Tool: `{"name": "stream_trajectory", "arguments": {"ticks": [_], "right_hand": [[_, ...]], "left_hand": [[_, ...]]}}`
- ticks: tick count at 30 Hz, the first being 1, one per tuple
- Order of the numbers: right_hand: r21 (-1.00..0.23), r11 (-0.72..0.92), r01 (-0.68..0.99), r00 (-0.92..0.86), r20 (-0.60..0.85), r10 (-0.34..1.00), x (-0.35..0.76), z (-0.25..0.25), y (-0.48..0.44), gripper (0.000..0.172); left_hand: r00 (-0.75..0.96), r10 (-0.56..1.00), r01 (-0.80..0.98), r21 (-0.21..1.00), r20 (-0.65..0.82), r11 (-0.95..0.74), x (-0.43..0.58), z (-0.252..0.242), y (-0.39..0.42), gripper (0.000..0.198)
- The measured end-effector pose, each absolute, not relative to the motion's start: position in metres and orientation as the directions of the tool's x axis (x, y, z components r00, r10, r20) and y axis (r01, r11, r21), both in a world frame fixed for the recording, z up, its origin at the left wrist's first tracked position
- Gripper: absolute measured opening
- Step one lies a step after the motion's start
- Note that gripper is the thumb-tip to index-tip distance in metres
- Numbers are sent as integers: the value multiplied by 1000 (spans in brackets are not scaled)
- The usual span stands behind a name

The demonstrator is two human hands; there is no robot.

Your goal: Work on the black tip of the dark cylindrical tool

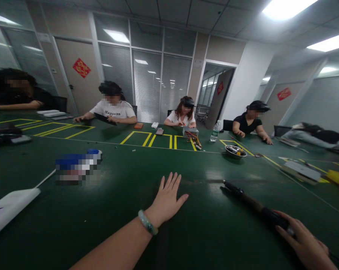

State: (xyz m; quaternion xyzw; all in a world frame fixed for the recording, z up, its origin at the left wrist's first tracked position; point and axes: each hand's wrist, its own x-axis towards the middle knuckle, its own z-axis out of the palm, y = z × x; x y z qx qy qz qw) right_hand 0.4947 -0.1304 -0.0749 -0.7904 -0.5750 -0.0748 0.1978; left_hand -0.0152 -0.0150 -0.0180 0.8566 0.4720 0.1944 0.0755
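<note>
Spreading the empty left hand (166,198) flat on the green counter (186,240) and curling the right hand (301,242) around the near end of a dark rod-shaped tool (250,200) lying there, risked its rolling across the smooth surface had that grip loosened.

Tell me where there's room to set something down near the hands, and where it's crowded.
Bare green tabletop lies between the left hand and the blurred blue-and-white object, and ahead of that hand up to the steel bowl. Crowded: beyond the bowl, around the grey box and water bottle, and along the dark rod in the right hand.
</note>
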Motion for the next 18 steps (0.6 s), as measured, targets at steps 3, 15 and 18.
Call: {"name": "stream_trajectory", "arguments": {"ticks": [3, 15, 18], "right_hand": [[-310, -121, 943, 200, 238, 950, 416, -65, -121, 51], [-403, 413, 817, -336, 250, 908, 168, -30, -13, 52], [-425, 482, 766, -405, 263, 876, 141, -35, 4, 56]], "left_hand": [[478, 792, 748, 297, 380, -593, -9, -1, -25, 68], [588, 681, 653, 241, 437, -718, -8, 7, -29, 60], [509, 746, 723, 256, 429, -641, -13, -2, -18, 59]]}}
